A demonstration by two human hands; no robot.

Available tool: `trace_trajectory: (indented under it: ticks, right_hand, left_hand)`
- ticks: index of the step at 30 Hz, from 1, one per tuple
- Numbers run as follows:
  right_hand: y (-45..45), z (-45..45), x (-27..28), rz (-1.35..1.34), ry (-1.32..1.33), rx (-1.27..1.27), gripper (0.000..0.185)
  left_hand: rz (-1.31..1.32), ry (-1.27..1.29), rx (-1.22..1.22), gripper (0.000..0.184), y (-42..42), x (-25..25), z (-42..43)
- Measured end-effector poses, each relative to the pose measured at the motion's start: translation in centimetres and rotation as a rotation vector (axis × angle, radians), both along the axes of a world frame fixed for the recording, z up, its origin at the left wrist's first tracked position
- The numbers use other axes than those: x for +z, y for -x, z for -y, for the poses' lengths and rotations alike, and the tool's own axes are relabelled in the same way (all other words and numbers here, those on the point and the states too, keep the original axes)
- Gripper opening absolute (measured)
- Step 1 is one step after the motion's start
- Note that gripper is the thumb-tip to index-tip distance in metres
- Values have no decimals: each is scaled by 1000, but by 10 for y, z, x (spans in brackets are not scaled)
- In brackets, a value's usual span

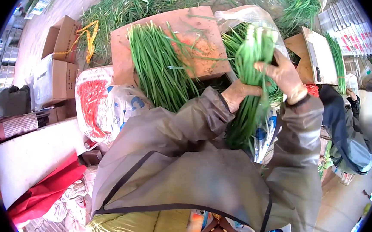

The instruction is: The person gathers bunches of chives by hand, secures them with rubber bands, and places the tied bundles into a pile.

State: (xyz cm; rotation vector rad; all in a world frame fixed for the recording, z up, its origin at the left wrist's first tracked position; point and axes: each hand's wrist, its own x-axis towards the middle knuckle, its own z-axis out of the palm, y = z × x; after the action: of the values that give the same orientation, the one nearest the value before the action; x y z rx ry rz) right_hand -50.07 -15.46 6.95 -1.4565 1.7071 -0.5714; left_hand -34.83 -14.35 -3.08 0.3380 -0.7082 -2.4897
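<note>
At two o'clock, the left hand (240, 94) and right hand (285, 75) clamp a long-leaved green bundle (251, 58). Double grips likely keep it together.

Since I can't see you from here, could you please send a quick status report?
Left grip around green bunch, right grip on it too. Pale ends pointing forward. More stalks lie to the left; nothing visibly blocking.

L hand (238, 94) closer in, R hand (287, 77) farther fwd; fingers (267, 70) curled.
</note>
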Motion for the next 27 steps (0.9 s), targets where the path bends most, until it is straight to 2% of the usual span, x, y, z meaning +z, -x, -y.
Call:
trace_trajectory:
  ticks: [2, 3, 4, 6, 7, 8, 10, 11, 12, 14, 15, 16, 17, 18, 20, 21, 22, 23, 24, 25, 26, 27]
  right_hand:
    - [2, -28, -27, 106, 172, -164, 60]
    - [-4, -42, -46, 117, 165, -214, 67]
    - [-19, -56, -63, 8, 234, -72, 76]
    - [-44, -66, -66, -409, 399, 102, 81]
    - [-45, -56, -55, -347, 240, 104, 83]
    - [-41, -45, -34, -414, 72, 111, 74]
    - [-32, -15, -6, -558, 53, 255, 63]
    - [-32, 9, 13, -560, -118, 332, 62]
    - [-35, 35, 28, -559, -288, 409, 61]
    - [-38, 81, 33, -674, -421, 531, 59]
    - [-51, 99, 35, -795, -462, 608, 61]
    - [-63, 116, 34, -916, -504, 687, 64]
    - [-64, 131, 15, -1046, -411, 680, 64]
    - [-91, 129, 36, -1000, -413, 741, 57]
    - [-86, 141, 11, -1019, -377, 798, 49]
    - [-91, 127, 17, -951, -446, 694, 43]
    - [-88, 115, 11, -1040, -305, 773, 38]
    - [-86, 98, 5, -1088, -312, 727, 33]
    - [-80, 75, -1, -1024, -267, 716, 26]
    - [-71, 52, -13, -968, -142, 668, 22]
    - [-70, 28, -10, -949, -32, 570, 23]
    - [-78, 11, 14, -930, -150, 546, 38]
  left_hand:
    - [78, -293, 59, 33, -5, -16, 0]
    - [-48, -388, 72, 29, -7, -29, 4]
    - [-112, -421, 239, 28, -4, -22, 6]
    - [-324, -561, 246, 29, 20, -66, 20]
    - [-388, -615, 265, 31, 17, -56, 18]
    - [-418, -582, 289, 33, 17, -50, 18]
    - [-469, -603, 372, 39, 31, -48, 22]
    - [-533, -712, 332, 47, 31, -38, 24]
    - [-557, -667, 274, 54, 30, -25, 27]
    - [-536, -575, 279, 65, 32, -20, 34]
    - [-540, -574, 281, 65, 31, -17, 38]
    - [-566, -684, 255, 69, 28, -15, 42]
    - [-591, -792, 231, 74, 27, -14, 46]
    - [-592, -788, 236, 74, 26, -17, 50]
    - [-417, -813, 336, 80, 23, -26, 55]
    - [-588, -782, 320, 75, 21, -37, 53]
    - [-526, -736, 486, 77, 15, -23, 50]
    - [-524, -669, 468, 68, 14, -24, 47]
    - [-523, -599, 447, 59, 15, -30, 44]
    - [-352, -533, 510, 52, 19, -42, 40]
    - [-416, -679, 441, 34, 12, -22, 35]
    - [-407, -627, 496, 25, 12, -26, 34]
